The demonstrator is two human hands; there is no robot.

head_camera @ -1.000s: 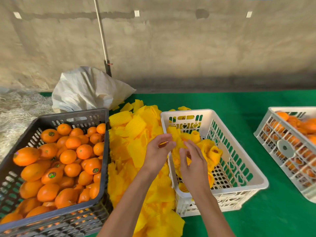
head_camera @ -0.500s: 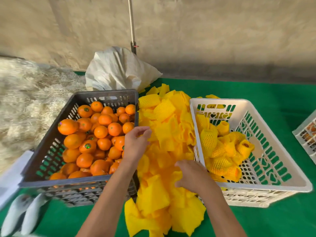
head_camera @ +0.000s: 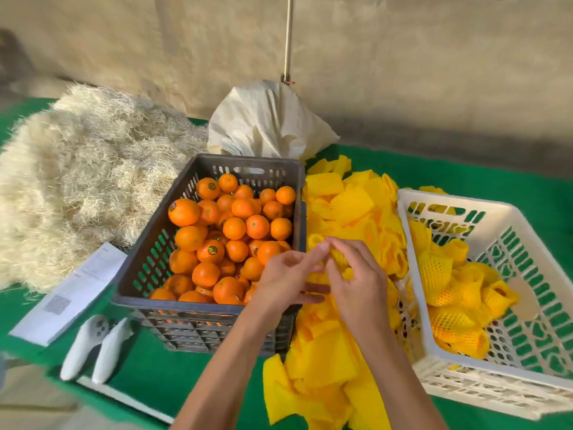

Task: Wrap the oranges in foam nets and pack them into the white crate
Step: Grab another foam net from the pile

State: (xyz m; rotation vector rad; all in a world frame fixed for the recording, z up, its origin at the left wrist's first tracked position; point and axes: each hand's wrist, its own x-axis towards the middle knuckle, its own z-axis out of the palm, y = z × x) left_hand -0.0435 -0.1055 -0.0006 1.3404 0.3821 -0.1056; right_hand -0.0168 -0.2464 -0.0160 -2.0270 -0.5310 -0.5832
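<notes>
Both hands meet over the heap of yellow foam nets [head_camera: 350, 209], right between the two crates. The left hand [head_camera: 286, 280] and the right hand [head_camera: 356, 282] both have fingers pinching one foam net [head_camera: 336, 259], holding it up just above the pile, thumb and fingertips close together at its top edge. The net looks partly hidden behind the fingers, so its shape is hard to read.

To the left sits the dark crate [head_camera: 217, 164], heaped with bare oranges [head_camera: 235, 228], several with small stickers. The left wrist hangs over its near right corner. To the right stands the white crate [head_camera: 409, 212], and in it lie wrapped oranges [head_camera: 443, 271], each in its yellow net, bunched toward the left and near side.

Everything rests on a green table cover [head_camera: 465, 178]. Behind the dark crate there is a white sack [head_camera: 266, 119] with a pole [head_camera: 289, 35] rising behind it. Far left, a big mound of pale straw [head_camera: 71, 169]. Near the front left edge lie a sheet of paper [head_camera: 74, 287] and two white controllers [head_camera: 96, 349] side by side.
</notes>
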